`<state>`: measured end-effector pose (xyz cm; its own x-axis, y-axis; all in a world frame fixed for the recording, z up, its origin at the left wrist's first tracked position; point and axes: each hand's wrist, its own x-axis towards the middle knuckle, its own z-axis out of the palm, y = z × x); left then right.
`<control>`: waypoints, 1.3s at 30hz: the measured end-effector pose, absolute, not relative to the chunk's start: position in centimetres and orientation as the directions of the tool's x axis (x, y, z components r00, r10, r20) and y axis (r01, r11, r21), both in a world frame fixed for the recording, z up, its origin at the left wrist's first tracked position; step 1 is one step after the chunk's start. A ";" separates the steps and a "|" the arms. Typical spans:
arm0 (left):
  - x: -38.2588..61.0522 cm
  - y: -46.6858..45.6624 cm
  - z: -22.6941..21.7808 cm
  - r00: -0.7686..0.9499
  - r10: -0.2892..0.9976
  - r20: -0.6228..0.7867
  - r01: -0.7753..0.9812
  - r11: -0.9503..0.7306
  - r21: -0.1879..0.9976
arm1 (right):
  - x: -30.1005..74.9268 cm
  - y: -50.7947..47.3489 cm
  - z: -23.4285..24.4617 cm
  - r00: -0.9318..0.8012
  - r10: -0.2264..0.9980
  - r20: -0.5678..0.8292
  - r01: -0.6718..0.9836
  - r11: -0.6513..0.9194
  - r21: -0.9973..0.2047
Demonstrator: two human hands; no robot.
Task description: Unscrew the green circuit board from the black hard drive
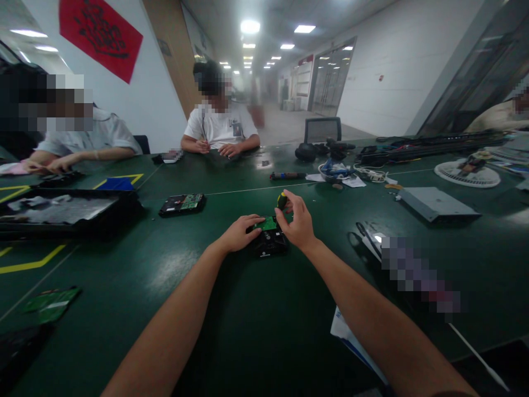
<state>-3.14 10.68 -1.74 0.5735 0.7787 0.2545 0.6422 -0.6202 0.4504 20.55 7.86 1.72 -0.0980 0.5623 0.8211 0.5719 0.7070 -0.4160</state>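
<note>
A black hard drive (270, 242) with a green circuit board (266, 223) on its upper face lies on the table in front of me. My left hand (242, 232) grips the drive's left side, fingers over the board's edge and thumb nearer to me. In my right hand (298, 220) is a screwdriver (282, 200) with a yellow and black handle, held upright above the drive's right part. The screwdriver's tip is hidden or too small to make out. Another hard drive (182, 204) with its board showing lies further left.
A black tray (136, 205) stands at the left, and a loose green board (53, 303) lies nearer. To the right are a grey metal box (438, 204), a white round fan part (467, 175) and a bowl (334, 172). Two people sit across the table.
</note>
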 end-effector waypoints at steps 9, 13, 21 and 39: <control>-3.1 10.8 -1.8 0.581 0.774 0.251 0.638 -0.625 0.450 | 20.5 7.9 1.7 -0.087 0.558 0.825 0.578 0.703 -0.414; -3.2 10.7 -1.6 0.574 0.782 0.242 0.646 -0.614 0.453 | 20.5 7.9 1.6 -0.090 0.561 0.823 0.588 0.696 -0.411; -3.1 10.6 -1.6 0.564 0.789 0.242 0.653 -0.606 0.454 | 20.6 8.1 1.5 -0.088 0.554 0.828 0.594 0.696 -0.403; -3.1 10.7 -1.7 0.578 0.778 0.248 0.645 -0.621 0.445 | 20.6 7.9 1.7 -0.105 0.561 0.821 0.607 0.690 -0.393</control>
